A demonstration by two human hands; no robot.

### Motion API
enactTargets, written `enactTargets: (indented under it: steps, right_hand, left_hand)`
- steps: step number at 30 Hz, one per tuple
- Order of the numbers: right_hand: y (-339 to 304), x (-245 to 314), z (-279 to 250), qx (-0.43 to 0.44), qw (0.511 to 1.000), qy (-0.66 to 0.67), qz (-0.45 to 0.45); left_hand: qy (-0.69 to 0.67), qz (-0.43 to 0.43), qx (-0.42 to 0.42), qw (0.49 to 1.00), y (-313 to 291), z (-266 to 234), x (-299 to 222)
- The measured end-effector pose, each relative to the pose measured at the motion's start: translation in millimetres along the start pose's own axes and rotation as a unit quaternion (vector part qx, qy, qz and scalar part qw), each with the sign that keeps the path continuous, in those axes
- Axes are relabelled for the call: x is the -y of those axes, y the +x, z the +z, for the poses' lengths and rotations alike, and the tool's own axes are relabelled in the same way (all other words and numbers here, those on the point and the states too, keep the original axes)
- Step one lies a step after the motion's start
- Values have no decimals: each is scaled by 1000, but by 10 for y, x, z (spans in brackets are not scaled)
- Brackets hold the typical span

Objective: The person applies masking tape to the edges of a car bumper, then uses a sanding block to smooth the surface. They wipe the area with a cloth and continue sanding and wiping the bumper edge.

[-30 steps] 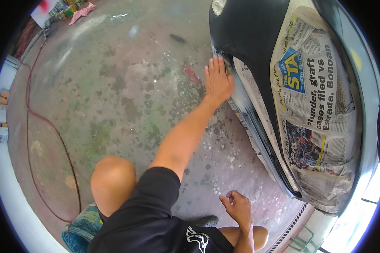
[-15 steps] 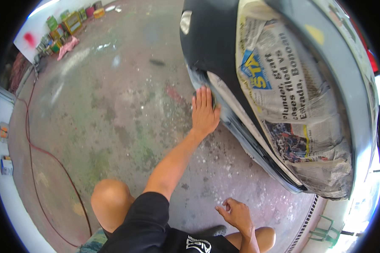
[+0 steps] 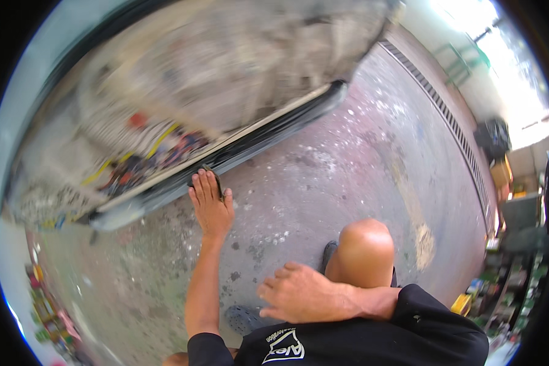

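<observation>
A large car body part spans the upper left, its middle masked with newspaper (image 3: 226,73). Along its lower side runs a dark, grey-streaked trim edge (image 3: 274,131). My left hand (image 3: 213,210) presses against this edge, fingers laid close together over a thin dark pad (image 3: 217,182). Only the pad's rim shows beside the fingers; the rest is hidden. My right hand (image 3: 299,293) is held in front of my black shirt, slightly blurred. Its fingers are loosely bent and apart, with nothing visible in them.
My bent knee (image 3: 366,244) and a dark clog (image 3: 247,318) are close below the panel. A slotted floor drain (image 3: 445,116) crosses the stained concrete at right. Cluttered shelves (image 3: 518,268) stand at far right; cans and a pink cloth (image 3: 68,323) lie at lower left.
The view has swung round, so the masked part now lies across the upper left. My left hand stays on its lower edge with the pad. My right hand has come across my front.
</observation>
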State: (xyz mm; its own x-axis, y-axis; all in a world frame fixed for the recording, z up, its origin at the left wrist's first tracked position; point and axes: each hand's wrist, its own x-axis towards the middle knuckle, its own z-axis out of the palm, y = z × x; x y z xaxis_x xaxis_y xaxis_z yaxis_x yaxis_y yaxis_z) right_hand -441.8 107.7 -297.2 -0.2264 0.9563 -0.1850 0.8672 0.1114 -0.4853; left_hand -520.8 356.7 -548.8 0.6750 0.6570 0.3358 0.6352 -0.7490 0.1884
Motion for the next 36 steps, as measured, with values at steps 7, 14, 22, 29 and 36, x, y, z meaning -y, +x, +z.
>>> enactTargets:
  steps: [7,14,22,29,36]
  right_hand:
    - [-748,-284,27,-28,993,71,89]
    - [-1138,-580,12,-120,963,188,152]
    - [-1470,-853,30,-222,933,249,138]
    - [-1730,-1112,-195,-197,921,317,114]
    - [-1751,-1179,-183,-220,914,328,89]
  left_hand:
    - [26,162,25,986,789,429,-1395]
    - [47,216,20,975,1645,961,-2600]
    - [82,231,46,969,2537,1411,-3757]
    - [120,277,29,953,2580,1407,-3785]
    - [75,272,67,957,2606,1434,-3744]
